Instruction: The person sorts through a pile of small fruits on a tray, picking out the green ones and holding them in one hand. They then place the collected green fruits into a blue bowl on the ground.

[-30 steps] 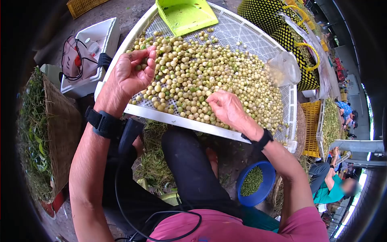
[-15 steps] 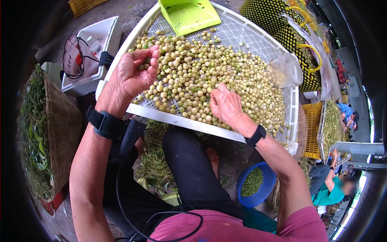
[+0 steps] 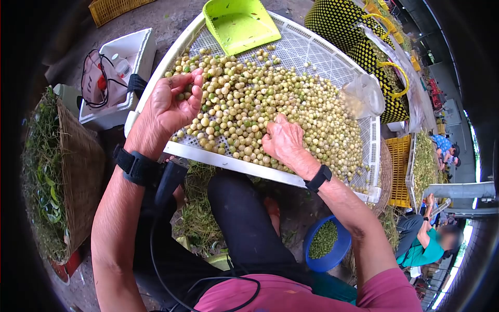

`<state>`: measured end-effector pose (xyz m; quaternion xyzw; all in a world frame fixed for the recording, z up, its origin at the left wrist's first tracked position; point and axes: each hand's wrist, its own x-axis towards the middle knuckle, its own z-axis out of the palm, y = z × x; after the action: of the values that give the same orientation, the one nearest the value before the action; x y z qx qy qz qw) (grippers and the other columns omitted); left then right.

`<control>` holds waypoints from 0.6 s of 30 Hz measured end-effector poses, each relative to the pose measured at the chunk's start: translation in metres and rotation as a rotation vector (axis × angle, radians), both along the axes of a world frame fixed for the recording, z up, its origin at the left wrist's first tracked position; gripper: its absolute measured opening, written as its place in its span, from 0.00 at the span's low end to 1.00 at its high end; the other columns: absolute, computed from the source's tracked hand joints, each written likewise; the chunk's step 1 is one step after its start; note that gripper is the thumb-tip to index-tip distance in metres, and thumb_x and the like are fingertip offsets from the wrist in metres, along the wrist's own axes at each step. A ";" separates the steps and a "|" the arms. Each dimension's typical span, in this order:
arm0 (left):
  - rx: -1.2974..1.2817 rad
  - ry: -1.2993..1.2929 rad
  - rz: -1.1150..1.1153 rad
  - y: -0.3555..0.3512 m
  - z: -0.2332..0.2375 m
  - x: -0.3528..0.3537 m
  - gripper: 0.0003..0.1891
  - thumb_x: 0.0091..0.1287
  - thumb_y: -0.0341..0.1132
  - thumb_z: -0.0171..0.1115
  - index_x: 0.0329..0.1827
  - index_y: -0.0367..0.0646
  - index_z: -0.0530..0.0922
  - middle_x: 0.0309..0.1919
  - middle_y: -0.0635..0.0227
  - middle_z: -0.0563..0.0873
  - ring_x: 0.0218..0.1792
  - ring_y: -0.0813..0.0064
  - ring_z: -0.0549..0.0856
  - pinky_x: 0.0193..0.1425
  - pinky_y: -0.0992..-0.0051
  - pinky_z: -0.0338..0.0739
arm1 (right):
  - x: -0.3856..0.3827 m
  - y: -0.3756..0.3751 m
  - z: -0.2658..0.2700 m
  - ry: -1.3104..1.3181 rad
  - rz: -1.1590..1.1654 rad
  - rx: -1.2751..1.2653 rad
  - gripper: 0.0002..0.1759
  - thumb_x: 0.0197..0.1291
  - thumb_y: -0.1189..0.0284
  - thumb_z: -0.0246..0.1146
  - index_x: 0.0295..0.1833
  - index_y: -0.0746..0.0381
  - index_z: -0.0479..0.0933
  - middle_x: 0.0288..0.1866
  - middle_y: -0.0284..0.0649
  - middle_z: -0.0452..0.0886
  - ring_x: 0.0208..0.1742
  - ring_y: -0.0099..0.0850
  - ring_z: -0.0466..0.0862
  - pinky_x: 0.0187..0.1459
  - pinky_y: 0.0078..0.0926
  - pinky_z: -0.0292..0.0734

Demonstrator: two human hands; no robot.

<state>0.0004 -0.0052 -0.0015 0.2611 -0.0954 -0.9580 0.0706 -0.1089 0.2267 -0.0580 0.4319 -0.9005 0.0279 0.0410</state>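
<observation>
Small round pale-yellow and green fruits (image 3: 312,109) are heaped on a white mesh tray (image 3: 317,57) across my lap. My left hand (image 3: 169,101) is cupped palm up over the tray's left part, its fingers curled around a few green fruits. Toward the tray's near edge, my right hand (image 3: 285,139) rests on the heap with its knuckles up and fingers bent down. Its fingertips are hidden, so whatever they grip cannot be made out. A lime-green dustpan-like scoop (image 3: 241,26) lies at the far end of the tray, and a clear plastic container (image 3: 364,96) lies tipped at the right.
A blue bowl (image 3: 340,249) of green fruits stands on the ground below the tray. At left are a wicker basket (image 3: 80,177) of greenery and a white foam box (image 3: 143,52). Checked bags (image 3: 332,23) stand beyond the tray. A person in green (image 3: 429,249) sits at right.
My right hand has shifted slightly left over the fruits. My left hand stays cupped in nearly the same place. The whole view has moved a little.
</observation>
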 end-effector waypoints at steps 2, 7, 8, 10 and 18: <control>0.004 0.014 -0.014 -0.001 -0.001 0.000 0.10 0.61 0.25 0.48 0.43 0.31 0.72 0.33 0.62 0.79 0.29 0.76 0.80 0.30 0.81 0.79 | -0.004 0.004 -0.001 -0.106 -0.055 -0.125 0.05 0.39 0.71 0.58 0.21 0.61 0.74 0.28 0.44 0.72 0.26 0.41 0.76 0.29 0.38 0.71; 0.001 -0.004 -0.009 -0.002 -0.001 0.000 0.10 0.61 0.26 0.48 0.43 0.31 0.72 0.33 0.62 0.79 0.29 0.76 0.80 0.30 0.81 0.79 | -0.026 0.023 0.005 -0.315 -0.193 -0.371 0.04 0.40 0.72 0.58 0.19 0.59 0.74 0.27 0.40 0.74 0.27 0.35 0.76 0.31 0.32 0.71; 0.004 -0.005 -0.011 -0.003 -0.001 0.000 0.10 0.61 0.26 0.48 0.43 0.31 0.72 0.33 0.62 0.79 0.29 0.76 0.80 0.30 0.81 0.79 | -0.032 0.028 0.004 -0.326 -0.173 -0.430 0.04 0.40 0.73 0.58 0.19 0.60 0.74 0.26 0.40 0.74 0.25 0.34 0.76 0.29 0.31 0.71; -0.017 -0.019 0.006 0.000 0.000 0.000 0.10 0.62 0.25 0.48 0.44 0.31 0.72 0.32 0.62 0.79 0.28 0.76 0.80 0.30 0.82 0.79 | -0.033 0.032 0.011 -0.455 -0.207 -0.498 0.03 0.40 0.73 0.58 0.19 0.60 0.74 0.25 0.39 0.74 0.24 0.34 0.76 0.28 0.30 0.71; -0.023 -0.003 -0.044 0.002 -0.007 -0.006 0.10 0.62 0.25 0.49 0.44 0.32 0.72 0.34 0.62 0.79 0.30 0.76 0.80 0.29 0.82 0.78 | -0.004 0.013 0.004 -0.242 -0.012 -0.167 0.04 0.43 0.73 0.59 0.22 0.61 0.74 0.29 0.43 0.73 0.28 0.42 0.77 0.29 0.37 0.71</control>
<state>-0.0061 -0.0037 -0.0083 0.2596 -0.1121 -0.9578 0.0524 -0.1125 0.2401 -0.0541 0.4152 -0.8960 0.1543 -0.0322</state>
